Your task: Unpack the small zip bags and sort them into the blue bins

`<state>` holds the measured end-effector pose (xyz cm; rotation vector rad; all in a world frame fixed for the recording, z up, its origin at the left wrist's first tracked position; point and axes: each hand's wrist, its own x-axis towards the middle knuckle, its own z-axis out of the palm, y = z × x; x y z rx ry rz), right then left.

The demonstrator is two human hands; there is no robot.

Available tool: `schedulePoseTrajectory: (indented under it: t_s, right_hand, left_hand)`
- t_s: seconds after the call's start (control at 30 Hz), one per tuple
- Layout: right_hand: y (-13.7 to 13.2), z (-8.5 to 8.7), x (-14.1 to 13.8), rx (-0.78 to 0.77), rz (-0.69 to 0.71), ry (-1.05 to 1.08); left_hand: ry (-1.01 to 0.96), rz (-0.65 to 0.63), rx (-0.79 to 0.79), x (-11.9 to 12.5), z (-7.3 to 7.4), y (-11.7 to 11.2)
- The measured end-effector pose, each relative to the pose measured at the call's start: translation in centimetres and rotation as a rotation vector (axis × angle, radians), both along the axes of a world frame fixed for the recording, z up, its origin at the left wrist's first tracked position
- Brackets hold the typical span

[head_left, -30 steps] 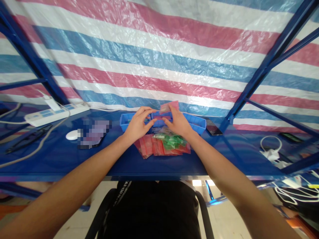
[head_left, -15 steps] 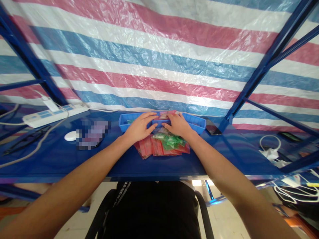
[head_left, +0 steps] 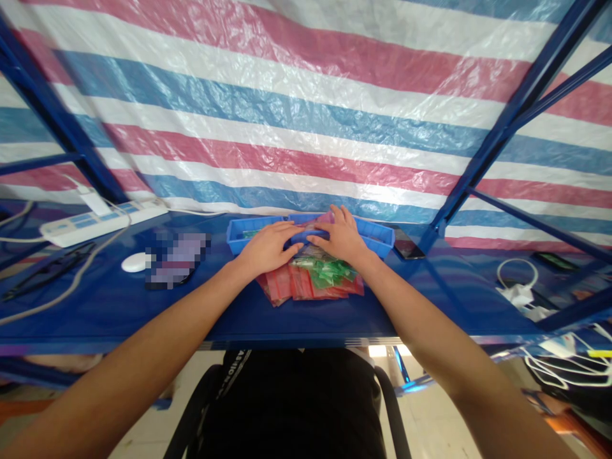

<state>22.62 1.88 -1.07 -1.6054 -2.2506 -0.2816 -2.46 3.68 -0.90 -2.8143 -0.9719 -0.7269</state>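
My left hand [head_left: 268, 247] lies over the left side of the middle blue bin [head_left: 308, 236], fingers stretched out and thumb apart by its front rim. My right hand [head_left: 345, 236] is at the same bin's right side with fingers spread and thumb near the front rim. Under its fingers shows a reddish plastic bag [head_left: 326, 218] inside the bin; how firmly it is touched is hidden. Just in front of the bin, between my forearms, lie several red plastic bags [head_left: 306, 285] with green plastic bags [head_left: 333, 273] and some clear ones on top.
A left blue bin [head_left: 234, 241] and a right blue bin [head_left: 382, 238] flank the middle one. Left stand a power strip [head_left: 102, 223], a white round object [head_left: 136, 262] and a blurred-out item [head_left: 179, 261]. A phone [head_left: 408, 245] lies right. Striped sheeting [head_left: 306, 127] hangs behind.
My right hand's fingers have spread and reached farther back over the bin. The reddish bag there is more covered now. My left hand has barely moved.
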Motion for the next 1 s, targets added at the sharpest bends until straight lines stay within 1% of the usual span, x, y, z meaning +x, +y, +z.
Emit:
schedulePoseTrajectory:
  t_s: [0.1, 0.23, 0.37, 0.5, 0.63, 0.73, 0.87, 1.0]
  right_hand:
    - [0.0, -0.1, 0.0, 0.015, -0.035, 0.082]
    - [0.3, -0.6, -0.1, -0.045, -0.001, 0.058]
    - [0.5, -1.0, -0.1, -0.048, 0.027, 0.057]
    - [0.4, -0.7, -0.2, 0.021, 0.036, 0.084]
    - [0.2, 0.0, -0.3, 0.115, -0.016, 0.097]
    - [0.1, 0.0, -0.2, 0.113, -0.030, 0.079]
    - [0.2, -0.2, -0.2, 0.078, -0.018, 0.064]
    - [0.1, 0.2, -0.1, 0.129, -0.051, 0.065]
  left_hand:
    - [-0.007, -0.008, -0.006, 0.0, 0.0, 0.0]
    - [-0.036, -0.019, -0.007, -0.1, -0.2, 0.0]
    - [-0.105, -0.060, -0.005, -0.1, -0.3, -0.1]
    - [-0.163, -0.119, 0.021, 0.3, 0.2, -0.7]
    - [-0.200, -0.208, 0.025, 0.7, 1.3, -1.8]
    - [-0.173, -0.288, -0.032, 0.9, 1.6, -2.4]
    - [-0.097, -0.385, -0.124, 1.1, 1.3, -2.6]
    - [-0.081, -0.402, -0.163, 1.2, 0.8, -2.4]
